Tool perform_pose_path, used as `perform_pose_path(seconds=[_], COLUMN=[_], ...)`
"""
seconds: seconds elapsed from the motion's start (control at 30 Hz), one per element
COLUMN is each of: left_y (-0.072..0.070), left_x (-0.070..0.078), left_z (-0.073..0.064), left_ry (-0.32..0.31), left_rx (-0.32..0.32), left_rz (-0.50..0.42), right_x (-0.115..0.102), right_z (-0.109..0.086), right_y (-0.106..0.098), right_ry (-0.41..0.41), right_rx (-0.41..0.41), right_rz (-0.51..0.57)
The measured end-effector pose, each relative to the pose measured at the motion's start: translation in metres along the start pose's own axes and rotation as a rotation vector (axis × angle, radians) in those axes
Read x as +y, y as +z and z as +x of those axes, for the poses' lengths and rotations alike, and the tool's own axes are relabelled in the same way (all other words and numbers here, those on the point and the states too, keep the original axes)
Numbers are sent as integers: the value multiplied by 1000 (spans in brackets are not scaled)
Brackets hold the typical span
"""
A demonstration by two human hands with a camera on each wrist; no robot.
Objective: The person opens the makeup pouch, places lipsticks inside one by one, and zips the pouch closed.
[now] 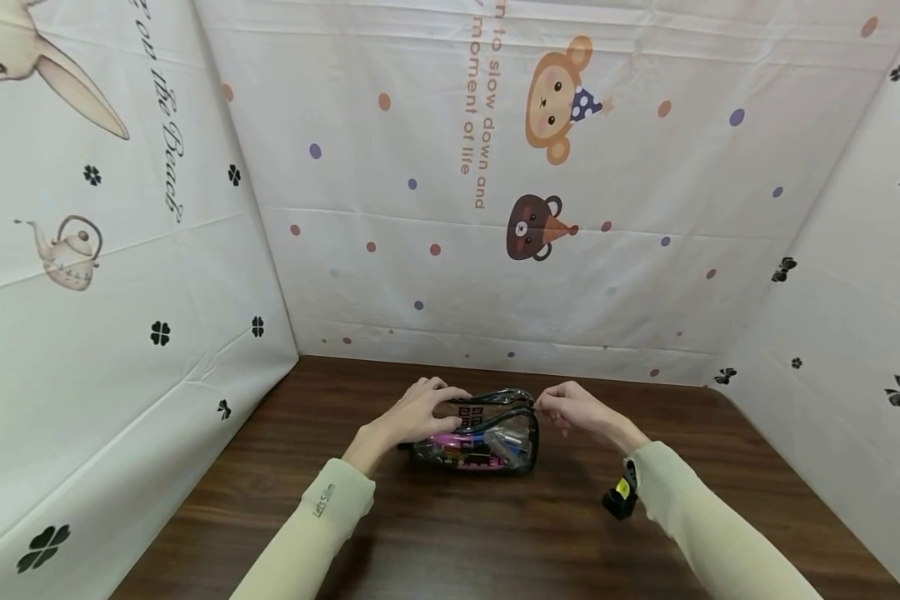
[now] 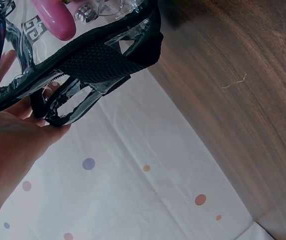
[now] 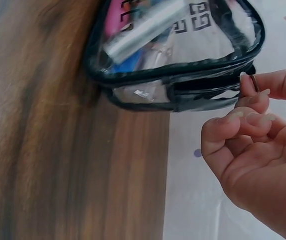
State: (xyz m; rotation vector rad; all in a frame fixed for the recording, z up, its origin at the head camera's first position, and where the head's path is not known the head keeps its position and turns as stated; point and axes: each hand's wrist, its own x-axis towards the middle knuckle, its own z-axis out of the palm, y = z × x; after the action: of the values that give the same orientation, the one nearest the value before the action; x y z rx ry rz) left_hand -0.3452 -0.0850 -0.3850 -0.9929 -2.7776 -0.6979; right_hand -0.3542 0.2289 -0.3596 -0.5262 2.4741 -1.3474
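Observation:
A clear pouch (image 1: pixel 527 454) with black trim stands on the brown table, holding a pink item, a silver tube (image 3: pixel 145 30) and other small things. My left hand (image 1: pixel 414 412) grips its upper left edge, thumb on the near side and fingers over the top. In the left wrist view, part of that hand is hidden behind the pouch's black mesh end (image 2: pixel 98 62). At the upper right corner my right hand (image 1: pixel 576 407) pinches a small, thin zipper pull (image 3: pixel 254 84) between thumb and forefinger, the other fingers curled.
Brown wood table (image 1: pixel 532 542) surrounds the pouch. White printed sheets stand behind (image 1: pixel 450 283) and along both sides. A black device with a yellow mark (image 1: pixel 621 496) is at my right wrist.

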Motion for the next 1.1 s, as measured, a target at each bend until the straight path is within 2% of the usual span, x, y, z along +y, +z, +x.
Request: perform_pose_path(seconds=[0.2,0.47,0.67,0.9,1.1], left_y=[-2,-2,-1,1,3], left_x=[3,5,7,8,7], left_z=[1,1,-1,3,3], left_ry=[13,2,6,40,44], left_rx=[1,-8,2,5,13], left_rz=[-2,-10,-8,39,36], right_x=[-3,-17,-27,-36,-35], right_z=[0,-2,-1,2,1], right_y=[-1,2,4,7,7], right_ry=[-4,-23,-33,-77,-89], right_rx=[-5,-3,-9,-19,15], right_rz=[15,-47,-138,-235,-362])
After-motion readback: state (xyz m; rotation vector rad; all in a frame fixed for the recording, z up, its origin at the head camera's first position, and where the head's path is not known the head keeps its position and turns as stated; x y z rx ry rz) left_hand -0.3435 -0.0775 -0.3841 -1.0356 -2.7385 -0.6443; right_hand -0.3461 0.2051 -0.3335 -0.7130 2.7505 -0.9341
